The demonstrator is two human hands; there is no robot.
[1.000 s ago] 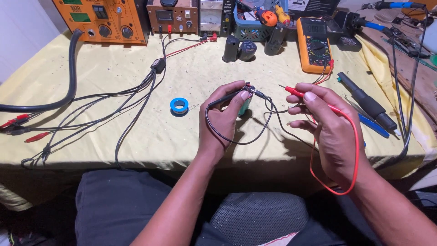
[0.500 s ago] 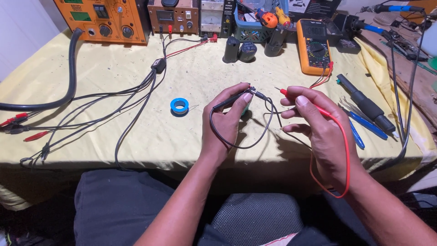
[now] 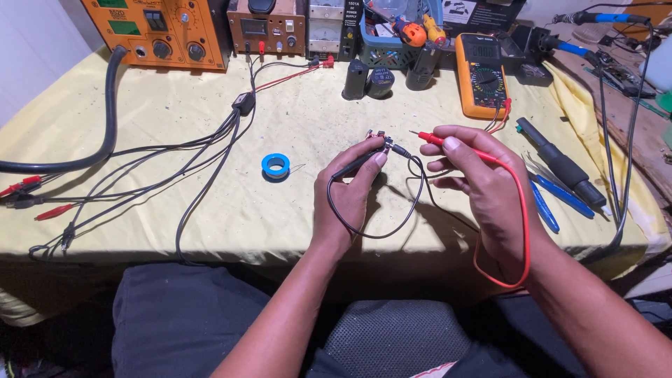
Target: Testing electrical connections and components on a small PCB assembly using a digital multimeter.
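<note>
The left hand [image 3: 348,189] pinches a black probe [image 3: 364,162] between thumb and fingers, its tip set against a small part [image 3: 378,135] held just above the tabletop [image 3: 210,203]. The right hand [image 3: 483,185] grips a red probe [image 3: 435,139], its metal tip pointing left toward the same part, just beside it. A red lead [image 3: 521,231] loops down past the right wrist; a black lead [image 3: 371,234] curves under the left hand. A blue tape roll [image 3: 276,166] lies left of the left hand. A yellow meter [image 3: 481,80] sits beyond the right hand, with an orange box [image 3: 161,31] at the far left edge.
</note>
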